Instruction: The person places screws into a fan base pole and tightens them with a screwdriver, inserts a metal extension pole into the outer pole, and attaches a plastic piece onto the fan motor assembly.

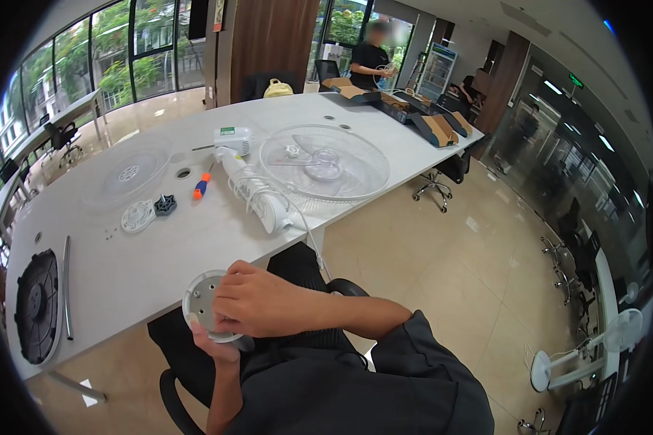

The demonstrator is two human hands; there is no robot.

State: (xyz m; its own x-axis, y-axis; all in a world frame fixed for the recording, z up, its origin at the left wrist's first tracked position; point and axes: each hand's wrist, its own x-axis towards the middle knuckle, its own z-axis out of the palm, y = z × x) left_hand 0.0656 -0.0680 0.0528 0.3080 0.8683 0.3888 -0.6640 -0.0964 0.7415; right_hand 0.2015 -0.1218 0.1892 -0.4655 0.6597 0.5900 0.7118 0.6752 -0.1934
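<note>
A round white part (202,301), probably light, stiff, smooth and best held by its rim, is in front of me at the white table's (152,268) edge; my left hand (215,345) grips its near side, my right hand (254,303) curls over its face, whether pinching anything I cannot tell

Worn: dark charcoal top (370,395), plain-looking, cloth softly creased. Right sleeve (408,342), same shade, short and loose; hem near elbow. Right forearm (323,312) and left forearm (226,395) uncovered. Right grip (250,301) and left grip (219,349) both bare. Clothing below the top: too dark to make out.
</note>
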